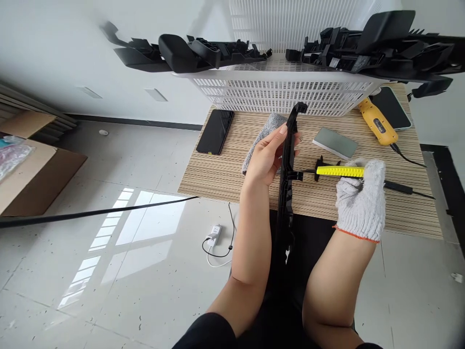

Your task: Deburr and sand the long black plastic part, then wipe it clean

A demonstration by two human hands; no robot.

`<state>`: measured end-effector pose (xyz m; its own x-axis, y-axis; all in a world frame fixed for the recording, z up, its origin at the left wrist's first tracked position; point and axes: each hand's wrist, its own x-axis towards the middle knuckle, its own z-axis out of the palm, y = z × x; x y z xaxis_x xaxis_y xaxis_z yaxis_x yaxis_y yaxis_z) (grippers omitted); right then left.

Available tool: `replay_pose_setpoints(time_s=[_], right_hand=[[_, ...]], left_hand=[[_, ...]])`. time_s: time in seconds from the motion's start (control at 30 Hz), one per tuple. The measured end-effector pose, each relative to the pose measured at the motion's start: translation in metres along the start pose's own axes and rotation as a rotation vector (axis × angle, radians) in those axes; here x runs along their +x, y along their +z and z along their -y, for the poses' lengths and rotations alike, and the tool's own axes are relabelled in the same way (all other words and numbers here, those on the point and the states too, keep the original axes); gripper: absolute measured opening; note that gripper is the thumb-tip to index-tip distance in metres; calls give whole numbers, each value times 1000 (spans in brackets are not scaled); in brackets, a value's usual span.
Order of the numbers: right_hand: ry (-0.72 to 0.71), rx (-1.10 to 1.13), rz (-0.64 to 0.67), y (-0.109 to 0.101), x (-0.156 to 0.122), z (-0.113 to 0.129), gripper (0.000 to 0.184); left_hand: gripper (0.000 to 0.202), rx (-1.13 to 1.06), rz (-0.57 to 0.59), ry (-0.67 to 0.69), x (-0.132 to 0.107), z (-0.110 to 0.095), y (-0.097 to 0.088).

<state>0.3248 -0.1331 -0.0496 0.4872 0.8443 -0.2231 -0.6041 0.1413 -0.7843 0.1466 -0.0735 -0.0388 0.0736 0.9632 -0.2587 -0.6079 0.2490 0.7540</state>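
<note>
My bare left hand (267,155) is closed around a long, narrow black plastic part (286,194). The part stands lengthwise in front of me, with a hooked upper end and small clips on its side. In a white knit glove, my right hand (361,198) grips a yellow ridged-handled knife (339,171). Its thin, dark tip points left at a clip on the part; whether they touch I cannot tell. Beneath the knife and glove lies a black caliper (397,187), partly hidden. A grey cloth, perhaps a second glove (254,148), rests behind my left hand.
A white slatted basket (283,89) at the table's back carries black plastic parts (189,53) overhanging its rim. On the striped table (203,174) are a black phone (215,132), a grey-green box (334,142) and a yellow corded tool (378,121). A power strip (214,235) lies on the floor.
</note>
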Motion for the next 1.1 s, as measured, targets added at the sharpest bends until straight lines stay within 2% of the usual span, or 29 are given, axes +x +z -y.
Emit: replay_pose_setpoints(time_s=[0.13, 0.27, 0.43, 0.6, 0.77, 0.97, 1.1], right_hand=[[34, 26, 14, -2, 3, 0, 16], [65, 31, 41, 2, 2, -3, 23], [39, 21, -86, 10, -1, -7, 29], [76, -6, -16, 11, -2, -8, 28], [4, 9, -12, 10, -2, -9, 35], [46, 18, -37, 10, -2, -8, 33], [49, 24, -5, 10, -2, -9, 34]], left_hand=[[28, 65, 42, 29, 1, 0, -3], [29, 59, 58, 17, 4, 2, -5], [33, 100, 55, 18, 6, 4, -6], [25, 145, 84, 48, 6, 4, -7], [22, 145, 84, 65, 4, 3, -6], [23, 148, 85, 56, 3, 2, -5], [24, 151, 79, 39, 4, 3, -5]])
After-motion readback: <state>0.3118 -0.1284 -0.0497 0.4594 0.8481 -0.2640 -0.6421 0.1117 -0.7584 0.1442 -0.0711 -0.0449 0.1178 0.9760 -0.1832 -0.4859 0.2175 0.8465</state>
